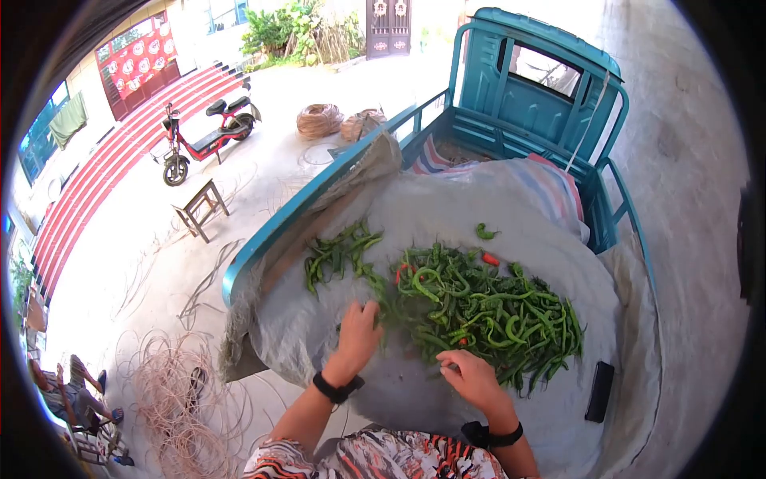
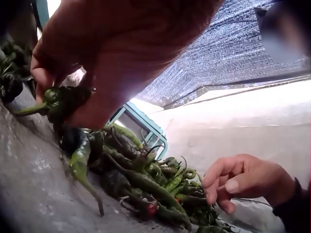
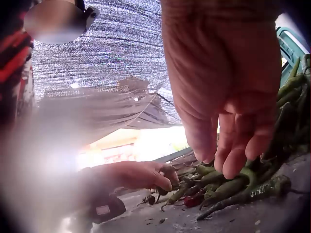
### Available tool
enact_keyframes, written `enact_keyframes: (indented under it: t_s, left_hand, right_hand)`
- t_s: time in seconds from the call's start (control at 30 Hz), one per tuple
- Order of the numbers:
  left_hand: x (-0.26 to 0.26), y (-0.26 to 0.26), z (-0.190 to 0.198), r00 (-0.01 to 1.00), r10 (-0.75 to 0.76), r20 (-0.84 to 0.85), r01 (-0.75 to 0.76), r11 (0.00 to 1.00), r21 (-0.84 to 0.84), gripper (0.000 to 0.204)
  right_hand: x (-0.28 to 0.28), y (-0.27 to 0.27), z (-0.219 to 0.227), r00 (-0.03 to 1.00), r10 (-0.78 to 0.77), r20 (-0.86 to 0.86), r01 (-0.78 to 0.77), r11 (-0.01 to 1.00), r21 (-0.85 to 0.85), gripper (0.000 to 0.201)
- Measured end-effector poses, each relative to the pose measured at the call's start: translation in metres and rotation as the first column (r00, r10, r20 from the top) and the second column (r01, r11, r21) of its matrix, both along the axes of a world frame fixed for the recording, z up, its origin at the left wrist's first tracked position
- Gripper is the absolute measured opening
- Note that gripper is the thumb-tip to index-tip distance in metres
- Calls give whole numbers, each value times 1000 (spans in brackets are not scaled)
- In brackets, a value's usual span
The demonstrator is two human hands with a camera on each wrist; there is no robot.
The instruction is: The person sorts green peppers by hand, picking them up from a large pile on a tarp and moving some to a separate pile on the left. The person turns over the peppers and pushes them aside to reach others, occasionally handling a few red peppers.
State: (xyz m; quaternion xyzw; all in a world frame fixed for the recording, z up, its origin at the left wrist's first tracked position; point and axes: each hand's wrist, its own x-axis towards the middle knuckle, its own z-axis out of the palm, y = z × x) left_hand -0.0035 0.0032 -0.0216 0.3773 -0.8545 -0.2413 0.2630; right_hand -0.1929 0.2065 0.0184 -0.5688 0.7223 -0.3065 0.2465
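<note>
A large heap of green peppers (image 1: pixel 495 311) with a few red ones lies on a grey sheet (image 1: pixel 399 207); a smaller pile (image 1: pixel 339 251) sits to its left. My left hand (image 1: pixel 357 339) is between the two, its fingers curled round a dark green pepper (image 2: pixel 60 104) in the left wrist view. At the heap's near edge is my right hand (image 1: pixel 472 375), fingers loosely bent, with nothing seen in them. In the right wrist view the right hand (image 3: pixel 223 92) hangs over several peppers (image 3: pixel 228 189), fingers pointing down.
The sheet covers the bed of a blue-green cart (image 1: pixel 527 96). A black phone (image 1: pixel 599 391) lies at the right on the sheet. Beyond the cart's left rail are a stool (image 1: pixel 201 209), a red scooter (image 1: pixel 211 140) and coiled strips (image 1: pixel 319 121). Someone sits at the lower left.
</note>
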Motion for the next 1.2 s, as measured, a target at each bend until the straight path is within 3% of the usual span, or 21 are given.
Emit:
enact_keyframes:
  t_s: [0.1,0.2,0.23,0.3,0.43,0.5,0.6,0.7,0.73,0.83,0.93,0.97,1.03,1.07,1.1,1.13,1.2]
  left_hand:
    - [2,25,24,988,-88,-128,78,994,-75,39]
    - [-8,50,26,954,-253,-161,245,967,-68,45]
    - [-10,57,24,935,-313,-167,309,950,-54,47]
    - [-13,67,17,944,-295,-148,304,952,38,48]
    - [-14,74,11,957,-255,-141,279,942,186,51]
    - [-14,78,10,954,-226,-196,261,950,175,45]
    - [-5,79,22,951,-173,-257,247,923,294,40]
    - [8,67,26,934,-85,-347,246,856,454,38]
    - [12,63,25,925,-47,-378,247,829,502,37]
    - [20,53,27,950,-85,-301,210,887,411,32]
    - [20,66,70,951,-121,-283,246,853,460,25]
    - [17,69,71,945,-125,-303,259,851,456,24]
    - [13,74,71,930,-133,-343,287,847,448,23]
    - [12,73,70,907,-216,-363,372,817,442,23]
    - [10,71,66,875,-298,-382,454,778,434,24]
    - [8,69,62,836,-376,-399,533,732,425,24]
    - [6,66,55,844,-382,-376,527,722,448,25]
  right_hand:
    - [10,-13,24,986,-68,152,61,997,55,36]
    - [26,-23,28,865,-126,486,157,987,-24,40]
    - [27,-25,24,901,-76,426,124,989,-85,41]
    - [28,-30,12,955,16,296,44,980,-194,43]
    - [33,-32,5,976,-5,218,59,968,-243,35]
    - [32,-31,5,979,12,201,42,964,-263,31]
    - [24,-27,5,973,39,226,14,973,-230,25]
    - [13,-21,25,971,-30,237,49,996,-74,28]
    - [10,-22,31,956,-64,287,93,992,-87,27]
    - [-2,-29,41,865,-131,484,222,966,-135,33]
    - [6,-41,52,812,-186,553,448,806,-386,41]
    - [1,-37,49,879,-136,457,325,872,-366,52]
    - [7,-32,48,868,-67,493,178,967,-182,54]
    - [11,-29,47,857,-36,514,95,991,-89,56]
    - [12,-31,31,902,40,430,43,982,-183,49]
    - [13,-29,28,884,44,466,26,989,-142,44]
    - [17,-27,29,843,45,535,-13,998,-62,35]
